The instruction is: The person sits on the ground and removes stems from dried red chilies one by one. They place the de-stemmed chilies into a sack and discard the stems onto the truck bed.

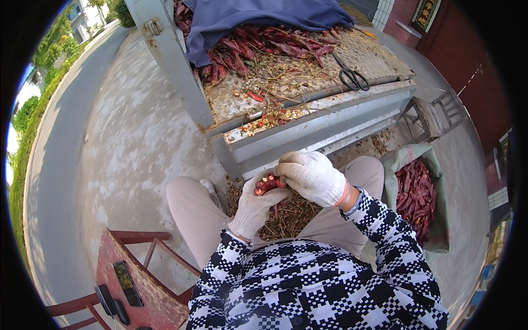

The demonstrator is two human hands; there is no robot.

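My left hand [256, 206], in a white knit glove, is closed around a small bunch of dried red chili peppers [269, 184]. Their cut ends face up and show pale, seedy insides. My right hand [312, 176], gloved the same way, bends its fingers onto the right side of the bunch and pinches a pepper there; its fingertips are partly hidden. Below both hands, between my knees, lies a heap of cut stems [288, 218]. A few peppers hang beneath my left hand.
Ahead, a metal-edged cart bed [297, 88] bears piled chilies [264, 45] under a blue cloth [264, 16]. Black scissors [352, 78] rest near its edge. A green sack of chilies [441, 206] stands at right, a wooden chair [437, 113] beyond. At left, a red stool [140, 284] holds a phone [127, 284].
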